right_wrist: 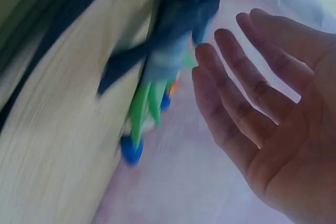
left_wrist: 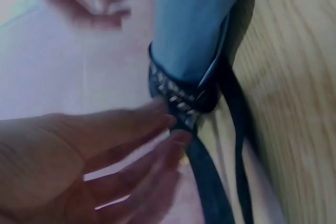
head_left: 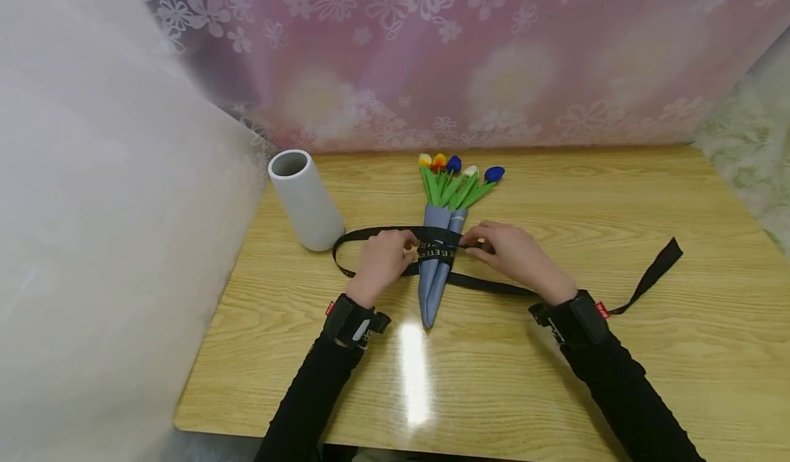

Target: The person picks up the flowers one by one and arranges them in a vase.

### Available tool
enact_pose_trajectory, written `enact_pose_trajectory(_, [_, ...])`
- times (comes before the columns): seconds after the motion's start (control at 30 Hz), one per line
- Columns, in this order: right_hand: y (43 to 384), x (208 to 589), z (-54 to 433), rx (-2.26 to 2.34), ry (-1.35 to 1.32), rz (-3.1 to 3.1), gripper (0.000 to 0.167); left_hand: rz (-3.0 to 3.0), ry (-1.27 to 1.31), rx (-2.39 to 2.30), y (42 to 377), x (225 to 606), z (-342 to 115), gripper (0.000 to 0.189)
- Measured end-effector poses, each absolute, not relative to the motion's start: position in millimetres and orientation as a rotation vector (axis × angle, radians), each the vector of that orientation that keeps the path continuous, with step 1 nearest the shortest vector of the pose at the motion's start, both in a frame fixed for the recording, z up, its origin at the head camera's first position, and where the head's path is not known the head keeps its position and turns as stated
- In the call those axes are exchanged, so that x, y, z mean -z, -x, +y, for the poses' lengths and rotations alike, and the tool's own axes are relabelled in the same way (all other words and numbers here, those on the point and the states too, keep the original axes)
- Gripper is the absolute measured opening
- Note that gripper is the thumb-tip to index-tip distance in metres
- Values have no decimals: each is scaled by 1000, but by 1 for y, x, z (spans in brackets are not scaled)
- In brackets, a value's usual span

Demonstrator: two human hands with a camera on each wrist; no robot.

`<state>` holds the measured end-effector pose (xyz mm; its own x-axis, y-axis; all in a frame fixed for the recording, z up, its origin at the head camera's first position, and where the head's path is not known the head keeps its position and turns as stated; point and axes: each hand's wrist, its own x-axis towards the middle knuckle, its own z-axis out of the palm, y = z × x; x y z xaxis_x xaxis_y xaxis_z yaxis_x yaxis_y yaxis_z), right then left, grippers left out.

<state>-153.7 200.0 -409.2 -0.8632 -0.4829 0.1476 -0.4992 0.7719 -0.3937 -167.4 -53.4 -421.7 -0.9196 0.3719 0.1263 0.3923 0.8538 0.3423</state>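
Note:
A bouquet of tulips (head_left: 463, 186) lies on the table in blue-grey wrapping paper (head_left: 430, 290), its blooms pointing away. Black ribbon with pale lettering (head_left: 437, 253) circles the wrapping at its middle. On the left side of the bouquet, my left hand (head_left: 384, 256) pinches the ribbon close to the wrapped band, thumb and fingertips together. A loop of ribbon (head_left: 338, 253) bows out beyond that hand. My right hand (head_left: 512, 248) is beside the right edge of the wrapping. Its fingers (right_wrist: 244, 108) are spread and lightly bent in the right wrist view, apart from the ribbon.
A tall white vase (head_left: 308, 205) stands at the back left of the wooden table (head_left: 617, 201). A long ribbon tail (head_left: 654, 270) runs under the right wrist and out to the right. Pink floral cloth (head_left: 432, 57) hangs behind the table, and a white wall is at left.

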Motion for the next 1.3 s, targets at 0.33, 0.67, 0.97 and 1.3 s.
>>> enact_pose_trajectory(0.33, [167, 426, 166, -658, -874, -2899, 34, -2989, 715, 574, 175, 426, -39, 6])
enact_pose_trajectory(0.67, [170, 426, 171, -653, -766, -2782, 21, -2790, 844, 805, 180, 413, -27, 17])
enact_pose_trajectory(0.97, [172, 418, 184, -657, -514, -2866, 26, -3024, 775, 721, 176, 418, -46, 27])
enact_pose_trajectory(1.3, [170, 412, 179, -924, -772, -2917, 36, -2820, 893, 806, 179, 406, -22, 16])
